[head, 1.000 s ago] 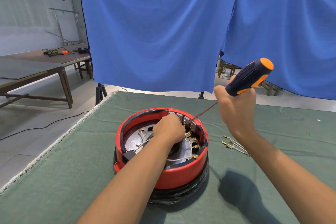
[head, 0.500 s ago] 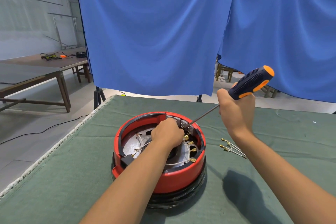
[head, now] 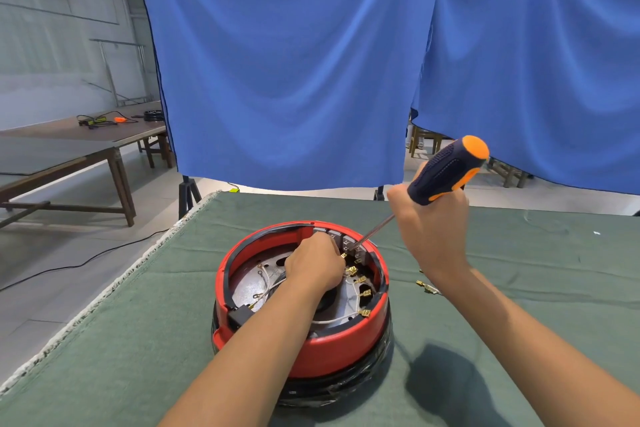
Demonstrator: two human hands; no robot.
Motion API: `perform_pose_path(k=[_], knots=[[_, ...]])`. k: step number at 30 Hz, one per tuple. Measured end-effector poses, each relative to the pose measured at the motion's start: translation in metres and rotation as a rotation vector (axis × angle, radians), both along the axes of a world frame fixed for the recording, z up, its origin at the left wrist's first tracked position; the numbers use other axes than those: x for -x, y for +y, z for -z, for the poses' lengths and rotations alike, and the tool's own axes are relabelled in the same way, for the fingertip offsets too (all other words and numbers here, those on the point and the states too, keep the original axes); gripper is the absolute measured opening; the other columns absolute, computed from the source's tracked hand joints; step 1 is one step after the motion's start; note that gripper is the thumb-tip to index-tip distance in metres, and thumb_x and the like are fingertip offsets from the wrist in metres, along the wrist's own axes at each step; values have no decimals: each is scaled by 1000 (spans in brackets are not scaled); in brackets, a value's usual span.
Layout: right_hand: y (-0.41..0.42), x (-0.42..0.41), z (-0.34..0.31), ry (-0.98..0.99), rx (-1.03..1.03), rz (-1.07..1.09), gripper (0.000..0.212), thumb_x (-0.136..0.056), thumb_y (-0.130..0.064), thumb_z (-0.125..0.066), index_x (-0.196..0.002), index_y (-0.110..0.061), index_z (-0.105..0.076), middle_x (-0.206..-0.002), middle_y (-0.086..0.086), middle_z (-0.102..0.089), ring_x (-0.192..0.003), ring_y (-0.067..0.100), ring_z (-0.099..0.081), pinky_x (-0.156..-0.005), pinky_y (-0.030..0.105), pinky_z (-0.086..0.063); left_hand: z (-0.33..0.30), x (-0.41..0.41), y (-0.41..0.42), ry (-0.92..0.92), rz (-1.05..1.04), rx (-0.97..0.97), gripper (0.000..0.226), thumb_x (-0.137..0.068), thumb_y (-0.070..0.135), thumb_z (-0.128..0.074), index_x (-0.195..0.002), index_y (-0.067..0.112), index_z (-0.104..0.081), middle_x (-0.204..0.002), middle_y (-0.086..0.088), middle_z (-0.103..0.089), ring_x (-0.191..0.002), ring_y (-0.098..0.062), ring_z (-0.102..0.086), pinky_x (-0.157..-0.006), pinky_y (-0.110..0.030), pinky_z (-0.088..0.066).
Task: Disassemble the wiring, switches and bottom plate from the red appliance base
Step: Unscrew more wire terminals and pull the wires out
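Note:
The round red appliance base (head: 332, 352) lies upside down on the green cloth, its silver bottom plate (head: 249, 282) and white wiring with brass terminals (head: 362, 295) exposed. My left hand (head: 317, 263) reaches inside the base with curled fingers near the grey switches (head: 348, 243) at the far rim; what it holds is hidden. My right hand (head: 431, 229) grips a screwdriver with a dark blue and orange handle (head: 446, 168). Its shaft slants down to the left, the tip at the switches.
Loose removed wires with brass terminals (head: 427, 288) lie on the cloth-covered table (head: 138, 340) right of the base. A blue curtain (head: 294, 62) hangs behind. A wooden table (head: 86, 139) with cables stands far left, and a cable runs over the floor.
The screwdriver handle has shifted slightly while its tip stays at the switches. My left hand stays inside the base. The view has tilted a little.

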State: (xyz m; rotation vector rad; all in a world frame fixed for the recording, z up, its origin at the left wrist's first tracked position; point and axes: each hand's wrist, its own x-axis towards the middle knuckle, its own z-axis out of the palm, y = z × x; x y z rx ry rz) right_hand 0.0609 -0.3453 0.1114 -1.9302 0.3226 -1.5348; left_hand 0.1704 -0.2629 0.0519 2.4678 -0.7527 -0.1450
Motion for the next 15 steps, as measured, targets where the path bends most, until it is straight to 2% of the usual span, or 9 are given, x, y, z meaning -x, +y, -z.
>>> perform_pose_path(k=[3, 6, 11, 15], knots=[[-9, -1, -3, -7, -165, -14, 34, -66, -17, -55, -50, -22, -26, -43, -10, -24, -45, 9, -22, -42, 23, -22, -1, 0, 0, 7, 6, -11, 19, -90, 18, -54, -104, 17, -67, -103, -4, -69, -97, -25, -62, -70, -31, -43], [-18, -2, -2, -8, -290, -4, 27, -68, -19, -54, -53, -15, -31, -48, -1, -30, -48, 17, -28, -46, 27, -26, -2, 1, 0, 13, 12, -17, 20, -90, 17, -52, -103, 16, -67, -101, -4, -69, -96, -25, -62, -70, -31, -44], [-21, -6, -2, 14, -358, 27, 28, -70, -16, -54, -63, 6, -38, -53, 10, -37, -51, 22, -36, -50, 30, -32, -3, 2, 2, 36, 18, -13, 17, -86, 17, -53, -97, 17, -66, -99, -5, -69, -94, -26, -61, -68, -29, -40], [-18, -4, -2, 10, -374, 24, 33, -67, -22, -52, -65, 8, -38, -54, 11, -37, -52, 22, -35, -51, 32, -31, -3, 3, 4, 12, 12, -1, 20, -83, 16, -54, -96, 18, -68, -102, -5, -69, -99, -27, -61, -73, -31, -44]])
